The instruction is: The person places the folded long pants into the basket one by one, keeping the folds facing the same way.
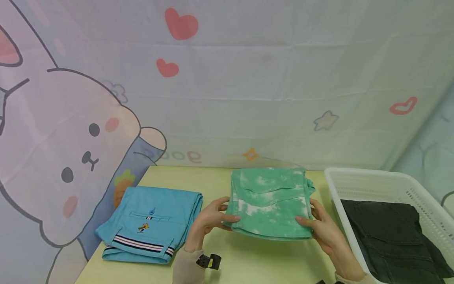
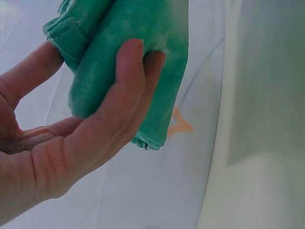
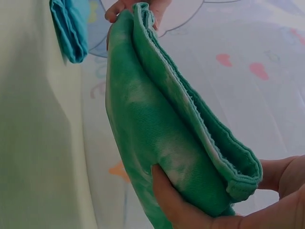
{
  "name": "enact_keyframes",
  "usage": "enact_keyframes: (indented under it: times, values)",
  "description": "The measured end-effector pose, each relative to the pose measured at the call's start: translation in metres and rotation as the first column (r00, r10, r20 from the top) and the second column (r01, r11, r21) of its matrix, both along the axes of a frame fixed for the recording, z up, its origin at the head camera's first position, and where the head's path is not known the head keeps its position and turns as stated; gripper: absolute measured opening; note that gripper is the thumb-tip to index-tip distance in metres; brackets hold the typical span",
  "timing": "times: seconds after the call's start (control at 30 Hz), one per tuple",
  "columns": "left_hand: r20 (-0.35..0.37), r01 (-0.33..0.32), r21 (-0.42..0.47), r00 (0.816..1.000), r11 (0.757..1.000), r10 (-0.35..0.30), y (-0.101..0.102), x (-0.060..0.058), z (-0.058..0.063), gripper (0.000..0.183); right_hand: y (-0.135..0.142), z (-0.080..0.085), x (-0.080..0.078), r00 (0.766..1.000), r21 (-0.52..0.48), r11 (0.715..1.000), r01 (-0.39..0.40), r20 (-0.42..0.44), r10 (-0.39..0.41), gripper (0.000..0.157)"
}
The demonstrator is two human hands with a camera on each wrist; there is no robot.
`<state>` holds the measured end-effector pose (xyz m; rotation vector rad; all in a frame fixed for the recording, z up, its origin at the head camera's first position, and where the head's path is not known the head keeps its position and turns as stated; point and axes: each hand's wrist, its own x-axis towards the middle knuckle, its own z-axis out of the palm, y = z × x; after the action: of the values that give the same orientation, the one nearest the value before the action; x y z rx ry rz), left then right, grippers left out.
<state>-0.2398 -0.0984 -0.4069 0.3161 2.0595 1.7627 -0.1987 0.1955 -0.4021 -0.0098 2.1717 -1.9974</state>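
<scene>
A folded pair of green tie-dye trousers [image 1: 271, 201], mottled with white, is held up over the table between both hands. My left hand [image 1: 213, 217] grips its left edge, thumb on the upper face and fingers underneath. On the opposite side my right hand [image 1: 322, 227] pinches the bundle the same way. The left wrist view has the fingers [image 2: 128, 81] curled against the green cloth [image 2: 157, 71]. From the right wrist, the stacked layers and hem of the green trousers [image 3: 157, 109] show, with the left hand at the far end.
Folded blue trousers [image 1: 152, 225] with a striped waistband lie on the yellow table [image 1: 248, 262] at the left. To the right stands a white plastic basket [image 1: 369, 179] holding folded black trousers [image 1: 393, 240]. A printed curtain [image 1: 248, 98] hangs behind the table.
</scene>
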Motion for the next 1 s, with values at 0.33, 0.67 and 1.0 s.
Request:
enact_keyframes:
  times: [0.33, 0.67, 1.0]
  values:
    - [-0.060, -0.008, 0.033, 0.998, 0.999, 0.010, 0.004, 0.007, 0.007, 0.075, 0.004, 0.010, 0.005, 0.999, -0.010, 1.000, 0.009, -0.031, -0.009, 0.063]
    - [-0.087, -0.002, 0.066, 0.996, 0.998, 0.007, 0.009, 0.010, 0.012, 0.069, 0.009, 0.019, 0.010, 0.998, 0.023, 1.000, 0.019, -0.062, -0.017, 0.071]
    - [-0.044, 0.031, 0.124, 0.999, 0.992, -0.026, 0.013, 0.011, 0.015, 0.068, 0.018, 0.023, 0.012, 0.999, 0.041, 0.999, -0.001, -0.040, 0.002, 0.071]
